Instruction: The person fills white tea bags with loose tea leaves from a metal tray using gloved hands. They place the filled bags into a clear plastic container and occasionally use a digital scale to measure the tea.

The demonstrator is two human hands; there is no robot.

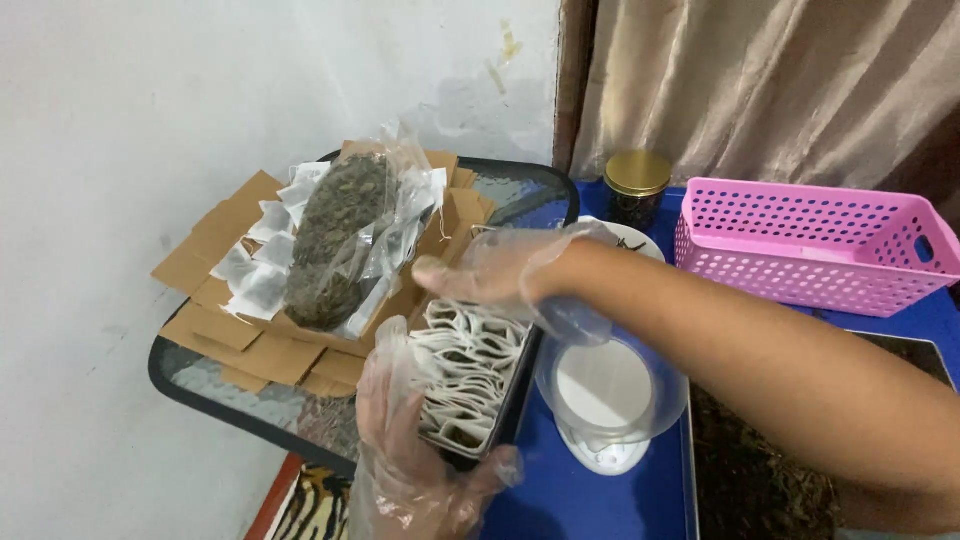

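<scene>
Pink basket (pixel 810 255), gold-lidded jar (pixel 637 187)

Left hand: the left hand (pixel 405 440) wears a thin clear glove and holds the near end of the black tray (pixel 518 395).
Right hand: the right hand (pixel 490 268), in a clear glove too, reaches across and rests over the far end of the tray.
Tray: it is packed with small white tea bags (pixel 465 370) standing in rows.
Scale: a small white scale (pixel 605 400) sits just beside the tray on the blue table (pixel 580 500).
Bag of leaves: a clear bag of dry leaves (pixel 340 240) lies on brown cardboard pieces (pixel 215 240).
Basket: a pink basket (pixel 810 245) stands at the far right.
Jar: a dark jar with a gold lid (pixel 637 185) is behind.
</scene>
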